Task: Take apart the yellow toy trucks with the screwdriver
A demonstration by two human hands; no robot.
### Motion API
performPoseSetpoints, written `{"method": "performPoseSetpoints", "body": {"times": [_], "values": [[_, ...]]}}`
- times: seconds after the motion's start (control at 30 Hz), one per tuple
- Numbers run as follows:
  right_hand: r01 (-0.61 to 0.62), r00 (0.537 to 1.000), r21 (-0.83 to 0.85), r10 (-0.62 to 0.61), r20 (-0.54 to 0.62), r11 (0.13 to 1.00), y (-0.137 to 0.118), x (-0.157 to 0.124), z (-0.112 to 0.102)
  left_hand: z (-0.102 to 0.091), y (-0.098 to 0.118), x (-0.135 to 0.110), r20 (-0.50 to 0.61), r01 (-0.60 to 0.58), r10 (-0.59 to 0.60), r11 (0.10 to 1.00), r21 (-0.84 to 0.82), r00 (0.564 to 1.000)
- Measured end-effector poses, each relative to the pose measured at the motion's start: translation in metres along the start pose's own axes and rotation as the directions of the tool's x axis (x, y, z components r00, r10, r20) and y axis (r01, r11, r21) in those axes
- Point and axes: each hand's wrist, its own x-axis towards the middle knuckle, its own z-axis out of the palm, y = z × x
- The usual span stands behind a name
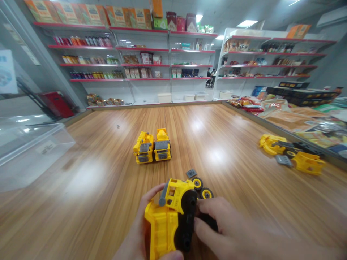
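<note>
My left hand is closed around a yellow toy dump truck, tipped on its side with its black chassis facing right. No wheels show on the chassis side turned to me. My right hand has its thumb and forefinger bent against that chassis. A dark part shows between those fingers, mostly hidden, so its kind is unclear. Just beyond the truck lie two loose black wheels with yellow hubs, a farther wheel and a nearer wheel. Beside them is a small grey plate.
Two yellow toy trucks, a crane truck and a mixer truck, stand side by side ahead on the wooden table. Yellow toy parts lie at the right edge. A clear plastic bin is at left; stocked shelves stand behind.
</note>
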Motion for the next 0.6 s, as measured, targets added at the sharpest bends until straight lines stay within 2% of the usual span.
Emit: {"method": "performPoseSetpoints", "body": {"times": [0.23,0.6], "values": [[-0.091,0.995,-0.049,0.092,0.027,0.995,0.007,-0.002,0.005,-0.008,-0.003,0.002,0.088,0.045,-0.042,0.999,-0.027,0.995],[-0.083,0.996,0.038,0.083,-0.013,0.996,0.006,0.001,0.006,-0.012,-0.002,0.005,0.092,0.079,-0.07,0.992,-0.098,0.993]]}}
